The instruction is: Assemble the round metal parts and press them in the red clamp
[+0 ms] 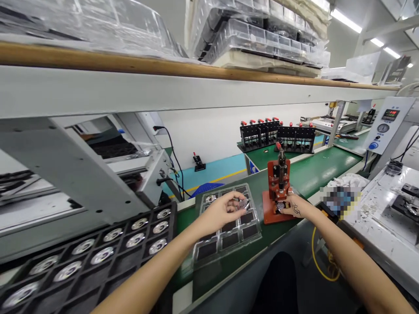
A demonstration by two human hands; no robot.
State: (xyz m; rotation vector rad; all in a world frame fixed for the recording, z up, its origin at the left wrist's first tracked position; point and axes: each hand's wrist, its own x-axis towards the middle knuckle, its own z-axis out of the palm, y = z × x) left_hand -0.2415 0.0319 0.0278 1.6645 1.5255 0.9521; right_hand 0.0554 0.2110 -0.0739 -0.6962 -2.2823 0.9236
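My left hand (222, 211) hovers over a clear compartment tray (227, 242) on the green belt, its fingertips pinching a small dark metal part (242, 203). My right hand (295, 206) rests at the base of a red toggle-press fixture (277, 182), fingers touching a small round part (280, 206) seated in the fixture's nest. The press handle stands upright. The tray holds dark square pieces in several of its cells.
A black tray (98, 253) of several round silver discs lies at the lower left. Black clamp racks (278, 136) with red handles stand behind on the belt. A control box (385, 124) is at the right. A white workbench (386, 218) is at the far right, a shelf overhead.
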